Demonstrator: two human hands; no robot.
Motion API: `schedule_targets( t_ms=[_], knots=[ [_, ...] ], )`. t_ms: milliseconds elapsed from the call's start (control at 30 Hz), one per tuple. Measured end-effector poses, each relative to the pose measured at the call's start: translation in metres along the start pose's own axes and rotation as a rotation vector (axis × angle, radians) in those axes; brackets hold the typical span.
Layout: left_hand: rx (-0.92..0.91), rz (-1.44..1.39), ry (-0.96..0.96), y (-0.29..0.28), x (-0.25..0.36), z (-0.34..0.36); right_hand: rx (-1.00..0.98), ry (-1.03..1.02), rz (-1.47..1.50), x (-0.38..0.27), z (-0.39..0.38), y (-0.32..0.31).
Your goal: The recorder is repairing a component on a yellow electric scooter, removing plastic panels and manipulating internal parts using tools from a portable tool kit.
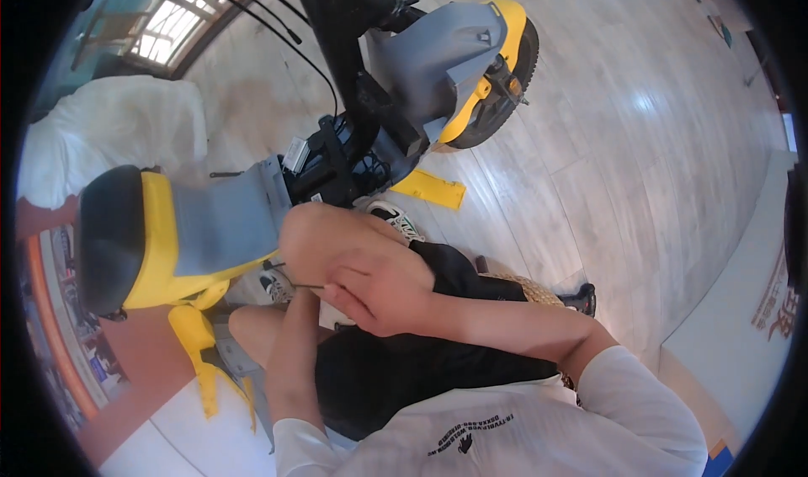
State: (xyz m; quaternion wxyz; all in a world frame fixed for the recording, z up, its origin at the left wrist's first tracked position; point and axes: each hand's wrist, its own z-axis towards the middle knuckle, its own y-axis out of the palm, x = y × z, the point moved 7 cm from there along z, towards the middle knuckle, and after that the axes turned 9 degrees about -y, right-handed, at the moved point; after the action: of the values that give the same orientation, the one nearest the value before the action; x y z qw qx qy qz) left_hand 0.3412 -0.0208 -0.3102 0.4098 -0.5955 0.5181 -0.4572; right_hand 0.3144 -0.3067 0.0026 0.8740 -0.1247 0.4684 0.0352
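A yellow and grey scooter (223, 216) stands in front of me, with its middle uncovered over black parts and cables (353, 161). My right hand (383, 296) is beside my bent knee, thumb and fingers closed on a thin dark rod (307, 286). The rod points left toward the scooter's lower side; its kind cannot be made out. My left forearm (299, 367) reaches up toward the scooter's underside, and the left hand is hidden behind my knee and right hand. A small black piece (269, 266) shows near the rod's far end.
A loose yellow panel (429, 189) lies on the wooden floor (606, 157) beyond my foot. More yellow trim pieces (198, 346) are at the lower left. A white cover (126, 127) drapes something behind the scooter's black seat (109, 233). The front wheel (513, 90) is at the top.
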Motion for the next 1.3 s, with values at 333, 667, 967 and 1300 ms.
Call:
schedule_targets(
  t_ms=[333, 667, 967, 1300],
  knots=[
    [0.02, -1.101, -0.408, -0.224, 0.058, -0.077, 0.169, 0.511, 0.203, 0.025, -0.004, 0.017],
    [0.393, -1.743, -0.671, -0.244, 0.092, -0.203, -0.439, 0.097, 0.288, -0.032, -0.01, 0.156],
    [0.668, -1.369, -0.743, -0.206, 0.018, -0.236, 0.333, 0.857, -0.057, 0.234, -0.054, 0.023],
    [0.578, -1.39, -0.858, -0.211, 0.011, -0.249, -0.109, 1.081, -0.333, 0.312, -0.031, 0.044]
  ],
)
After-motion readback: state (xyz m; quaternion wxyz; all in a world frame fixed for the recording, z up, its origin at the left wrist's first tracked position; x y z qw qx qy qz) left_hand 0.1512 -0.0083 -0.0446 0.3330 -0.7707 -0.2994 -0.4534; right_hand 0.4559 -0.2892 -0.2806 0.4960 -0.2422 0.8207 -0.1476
